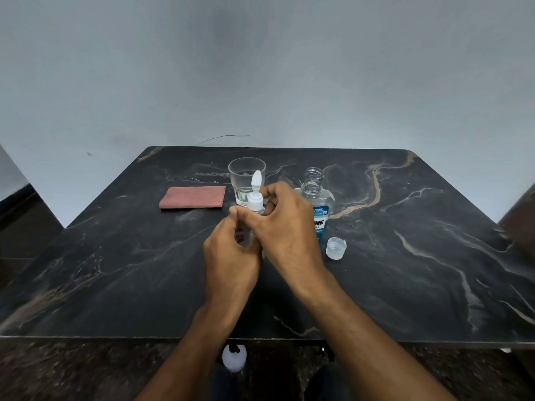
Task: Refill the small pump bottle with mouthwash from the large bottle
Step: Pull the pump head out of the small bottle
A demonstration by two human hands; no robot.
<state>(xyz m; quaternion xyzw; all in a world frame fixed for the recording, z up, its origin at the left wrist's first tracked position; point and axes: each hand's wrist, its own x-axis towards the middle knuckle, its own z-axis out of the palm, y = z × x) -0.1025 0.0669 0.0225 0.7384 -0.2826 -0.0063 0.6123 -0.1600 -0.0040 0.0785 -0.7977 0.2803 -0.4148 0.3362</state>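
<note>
Left hand (231, 250) wrapped round small pump bottle (256, 211) body mid-table | right hand (286, 224) pinching pump head (256, 195) collar | Listerine bottle (317, 204) uncapped just right, cap (335, 248) beside | risk: elbowing open bottle, spilling; cross-threading pump

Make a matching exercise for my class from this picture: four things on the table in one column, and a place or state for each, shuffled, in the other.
Column 1
1. large bottle
2. bottle cap
3. small pump bottle
4. red cloth

Column 2
A. folded flat, left of the drinking glass
B. held between both hands
C. standing with its neck open
D. lying loose on the table, right of the large bottle

Pairs: 1-C, 2-D, 3-B, 4-A
</note>
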